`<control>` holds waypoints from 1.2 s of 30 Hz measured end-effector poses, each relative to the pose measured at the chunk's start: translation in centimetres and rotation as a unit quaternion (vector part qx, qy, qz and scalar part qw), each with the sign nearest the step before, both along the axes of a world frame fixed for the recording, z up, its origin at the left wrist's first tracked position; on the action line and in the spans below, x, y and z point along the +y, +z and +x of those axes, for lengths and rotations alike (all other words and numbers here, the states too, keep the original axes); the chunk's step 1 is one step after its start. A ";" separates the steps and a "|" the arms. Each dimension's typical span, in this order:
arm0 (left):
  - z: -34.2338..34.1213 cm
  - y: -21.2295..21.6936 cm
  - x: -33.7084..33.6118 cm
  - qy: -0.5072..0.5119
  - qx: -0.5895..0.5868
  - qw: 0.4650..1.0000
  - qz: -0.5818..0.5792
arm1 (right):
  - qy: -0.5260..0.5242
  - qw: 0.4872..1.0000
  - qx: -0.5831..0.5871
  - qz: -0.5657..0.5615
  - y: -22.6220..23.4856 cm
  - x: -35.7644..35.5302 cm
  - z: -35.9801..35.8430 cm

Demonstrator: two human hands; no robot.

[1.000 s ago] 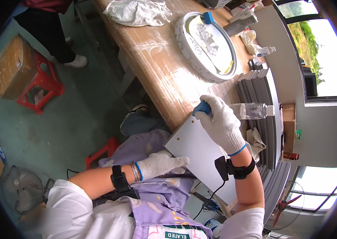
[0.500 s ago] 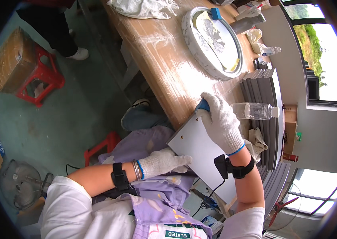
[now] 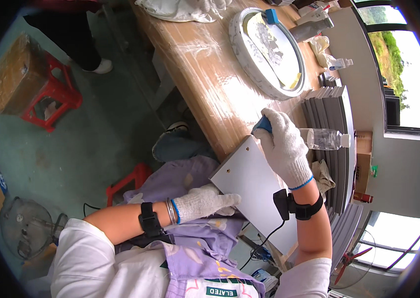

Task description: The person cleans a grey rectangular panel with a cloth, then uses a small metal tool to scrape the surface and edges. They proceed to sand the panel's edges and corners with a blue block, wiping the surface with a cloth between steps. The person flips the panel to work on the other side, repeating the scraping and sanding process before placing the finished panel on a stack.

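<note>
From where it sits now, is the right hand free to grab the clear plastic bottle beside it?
Probably not at once: the right hand is closed on a blue block, though the clear plastic bottle lies unobstructed beside it.

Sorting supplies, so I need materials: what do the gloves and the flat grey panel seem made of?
Gloves on the left hand and right hand: white knitted cotton-like yarn, ribbed weave showing, blue cuff trim. Grey panel: probably laminated board, smooth matte face, thin straight edge, small drilled holes.
</note>
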State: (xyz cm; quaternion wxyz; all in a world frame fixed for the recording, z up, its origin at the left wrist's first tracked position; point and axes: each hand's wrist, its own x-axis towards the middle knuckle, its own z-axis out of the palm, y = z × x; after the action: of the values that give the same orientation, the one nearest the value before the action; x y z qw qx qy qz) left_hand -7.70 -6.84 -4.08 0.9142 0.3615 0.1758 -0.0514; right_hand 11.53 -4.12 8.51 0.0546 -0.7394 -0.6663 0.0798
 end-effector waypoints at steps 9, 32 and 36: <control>0.3 -4.1 -1.7 0.069 -0.126 0.869 0.473 | 0.212 0.968 0.075 -0.112 0.1 -2.9 -6.9; -0.3 -1.3 -1.3 0.047 -0.045 0.987 0.150 | 0.259 0.958 0.070 -0.102 0.2 -2.8 -6.2; 0.1 -1.7 -1.5 0.042 -0.043 0.992 0.114 | 0.262 0.957 0.070 -0.106 0.3 -2.1 -6.4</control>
State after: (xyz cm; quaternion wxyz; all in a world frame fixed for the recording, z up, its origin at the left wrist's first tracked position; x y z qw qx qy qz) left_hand -7.56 -8.36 -5.82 0.8749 0.4578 0.1564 0.0231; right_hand 5.09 -6.25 8.85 -0.0006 -0.5330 -0.8188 0.2133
